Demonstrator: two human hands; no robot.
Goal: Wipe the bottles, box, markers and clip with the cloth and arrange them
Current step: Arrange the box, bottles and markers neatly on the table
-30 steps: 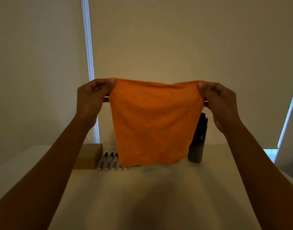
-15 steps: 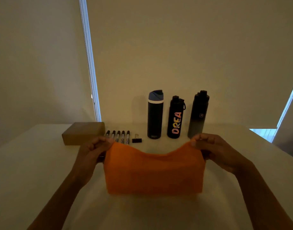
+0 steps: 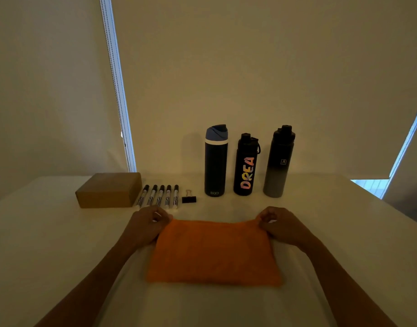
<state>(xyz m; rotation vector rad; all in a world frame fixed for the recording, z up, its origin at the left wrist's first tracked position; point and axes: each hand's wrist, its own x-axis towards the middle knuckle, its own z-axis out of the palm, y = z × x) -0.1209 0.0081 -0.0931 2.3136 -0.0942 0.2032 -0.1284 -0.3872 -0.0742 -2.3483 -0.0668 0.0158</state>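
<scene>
Could tip the tall bottles while wiping: blue-lidded bottle [image 3: 215, 166], DREA bottle [image 3: 247, 168] and black-and-grey bottle [image 3: 278, 166], standing upright and close together at the back of the white table [image 3: 49, 244], easy to bump one into the next with a fast grab. Could also send the five markers [image 3: 159, 195] rolling with a careless swipe, lying side by side just beside the brown box [image 3: 108, 190]. Might lose the little black binder clip [image 3: 188, 198], so small, just right of the markers. Hard to spot dirt in such dim light. Left hand [image 3: 147, 224]: curled tight, pinching the far left corner of the orange cloth [image 3: 214, 253]. Right hand [image 3: 279, 224]: curled the same way, pinching the far right corner. Cloth spread on the table near the front, apart from everything else; folded double or not, cannot tell.
</scene>
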